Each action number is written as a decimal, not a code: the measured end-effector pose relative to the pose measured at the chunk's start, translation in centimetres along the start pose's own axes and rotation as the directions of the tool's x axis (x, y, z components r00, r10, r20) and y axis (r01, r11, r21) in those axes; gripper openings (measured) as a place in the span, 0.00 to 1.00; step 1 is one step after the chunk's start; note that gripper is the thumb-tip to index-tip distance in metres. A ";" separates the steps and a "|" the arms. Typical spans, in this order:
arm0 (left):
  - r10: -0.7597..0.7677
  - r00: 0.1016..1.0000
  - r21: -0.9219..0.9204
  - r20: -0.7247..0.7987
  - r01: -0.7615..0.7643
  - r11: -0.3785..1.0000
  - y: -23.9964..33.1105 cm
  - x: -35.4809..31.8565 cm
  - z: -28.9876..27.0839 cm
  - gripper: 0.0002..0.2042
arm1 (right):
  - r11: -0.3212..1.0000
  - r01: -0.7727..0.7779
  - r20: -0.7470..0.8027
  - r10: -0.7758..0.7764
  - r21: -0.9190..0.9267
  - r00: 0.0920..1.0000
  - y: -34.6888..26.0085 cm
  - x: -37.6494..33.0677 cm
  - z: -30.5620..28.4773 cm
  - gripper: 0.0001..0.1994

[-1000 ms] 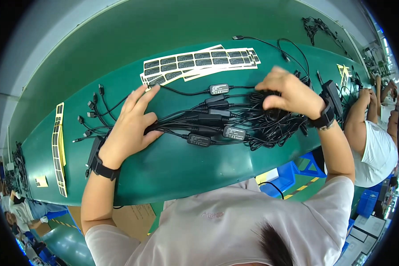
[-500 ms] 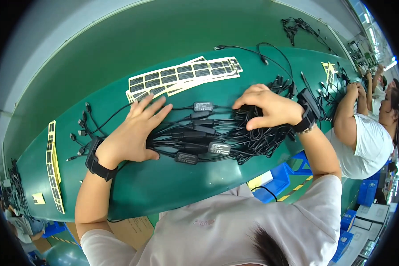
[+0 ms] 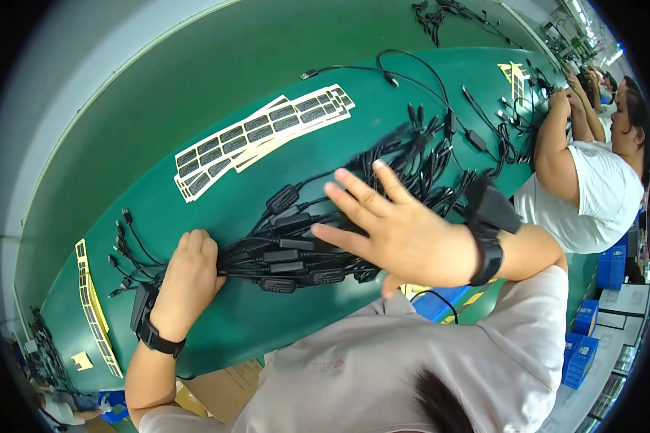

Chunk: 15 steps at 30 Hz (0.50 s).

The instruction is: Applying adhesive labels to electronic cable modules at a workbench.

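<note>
A bundle of black cables [image 3: 296,252] is laid across the green worktop [image 3: 217,108], near its front edge. Small black boxes are seen along the cables, lying side by side in the middle of the bundle.

The left hand [image 3: 188,278] is closed around the left end of the bundle; its fingers are curled together over the cables and clamped on them. A black wrist device is worn on this arm. To the left of this hand, several loose cable ends with plugs [image 3: 123,242] are spread on the worktop.

The right hand [image 3: 397,227] is held flat over the right part of the bundle, with the fingers stretched out and spread apart, pointing to the left. The fingertips lie over the cables, but it cannot be told whether they press on them. Nothing is gripped by this hand. A black wrist device [image 3: 487,224] is worn here too.

Farther on the worktop, sheets of dark labels [image 3: 256,137] are stacked in a slanted row. Near the left edge, a narrow yellow label strip [image 3: 94,307] is placed. More black cables [image 3: 426,155] lie tangled at the right of the bundle.

At the far right, another person in a white shirt [image 3: 599,195] is seated at the same worktop.
</note>
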State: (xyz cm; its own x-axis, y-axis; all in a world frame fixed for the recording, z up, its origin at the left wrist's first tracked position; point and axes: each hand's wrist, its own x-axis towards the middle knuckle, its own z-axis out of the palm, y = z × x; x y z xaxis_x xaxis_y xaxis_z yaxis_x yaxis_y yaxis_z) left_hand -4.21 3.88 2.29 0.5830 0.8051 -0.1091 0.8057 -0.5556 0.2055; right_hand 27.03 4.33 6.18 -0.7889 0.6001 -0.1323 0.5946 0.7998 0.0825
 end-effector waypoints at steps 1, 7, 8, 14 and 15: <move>-0.074 0.996 -0.027 0.043 0.076 0.997 0.1 -0.2 0.2 0.21 | 1.000 -0.006 -0.017 0.006 0.031 1.000 -0.5 0.3 0.4 0.55; -0.058 0.997 -0.230 -0.056 0.044 0.972 0.1 -1.7 0.6 0.24 | 0.975 0.055 0.058 -0.069 0.215 0.996 0.7 1.8 3.5 0.54; -0.091 0.995 -0.236 -0.032 0.081 0.968 0.3 -2.1 0.2 0.24 | 0.966 0.048 0.059 -0.065 0.252 0.996 1.1 1.8 3.1 0.53; -0.164 0.986 -0.336 -0.023 0.147 0.930 0.3 -2.5 0.2 0.17 | 0.923 0.052 0.011 -0.061 0.382 0.998 2.0 1.9 2.9 0.49; -0.160 0.987 -0.299 0.021 0.158 0.941 0.4 -2.4 0.2 0.16 | 0.919 0.073 0.007 -0.082 0.386 0.997 2.0 2.0 3.0 0.49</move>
State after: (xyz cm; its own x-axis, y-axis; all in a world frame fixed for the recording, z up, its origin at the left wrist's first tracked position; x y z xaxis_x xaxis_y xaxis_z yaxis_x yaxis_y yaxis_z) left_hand -5.28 1.68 2.46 0.4489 0.8790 -0.1604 0.8190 -0.3330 0.4672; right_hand 27.10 7.06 3.13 -0.8338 0.5326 -0.1453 0.5492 0.7739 -0.3154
